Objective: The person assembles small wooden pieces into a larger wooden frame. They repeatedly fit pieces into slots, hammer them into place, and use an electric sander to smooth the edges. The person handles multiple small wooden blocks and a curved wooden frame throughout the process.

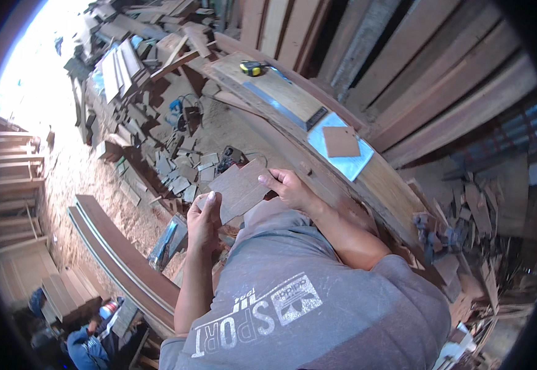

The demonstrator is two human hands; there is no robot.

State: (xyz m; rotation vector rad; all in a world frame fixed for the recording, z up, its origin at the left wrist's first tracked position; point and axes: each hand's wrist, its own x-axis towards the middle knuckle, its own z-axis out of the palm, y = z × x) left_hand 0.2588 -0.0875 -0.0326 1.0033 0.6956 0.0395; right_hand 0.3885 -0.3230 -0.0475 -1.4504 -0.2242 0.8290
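Note:
Between both hands I hold a flat, thin rectangular piece of wood [241,190], tilted over my lap. My left hand [203,221] grips its near left edge, thumb pointing up. At the opposite end, my right hand [289,189] pinches the piece with the thumb on top; the fingers behind it are partly hidden. To the right, a long wooden bench [392,191] carries a yellow and black tape measure [251,68], a metal try square [284,106] and a pale blue sheet [350,165]. A small square wood piece [340,142] lies on that sheet.
Wood offcuts [185,169] cover the sawdust floor ahead, with a blue power tool [176,108] and a dark one [230,157] among them. Long planks [127,256] stretch along my left. Tall boards [453,80] lean behind the bench. Another person [86,348] is at lower left.

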